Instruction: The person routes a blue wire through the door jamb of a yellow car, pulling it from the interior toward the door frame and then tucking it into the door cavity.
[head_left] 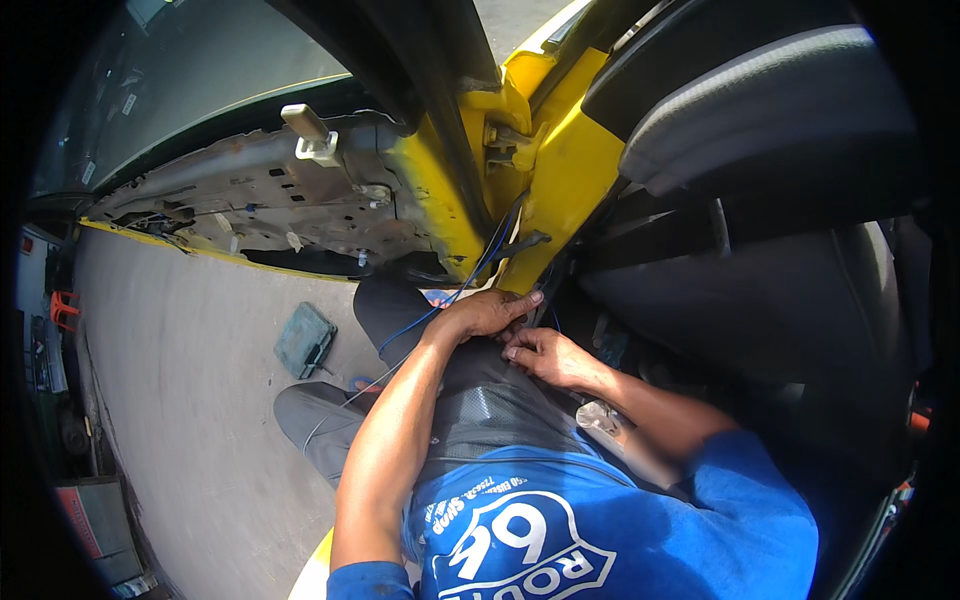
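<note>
My left hand (488,313) is closed over my lap, its thumb stretched toward the yellow door pillar. Close below it, my right hand (549,357) has its fingertips pinched together. Whatever the two hands pinch is too small and too hidden to make out. Thin blue and black wires (491,254) come down from the gap beside the yellow pillar (552,205) and pass by my left wrist. A grey wire (374,383) trails on past my left forearm and over my leg.
The open car door (270,195) stands to the left with its inner panel bare and a pale handle part (312,135) sticking out. A teal tool case (305,340) lies on the concrete floor. Dark seats (750,290) fill the right side. An orange stool (64,310) is far left.
</note>
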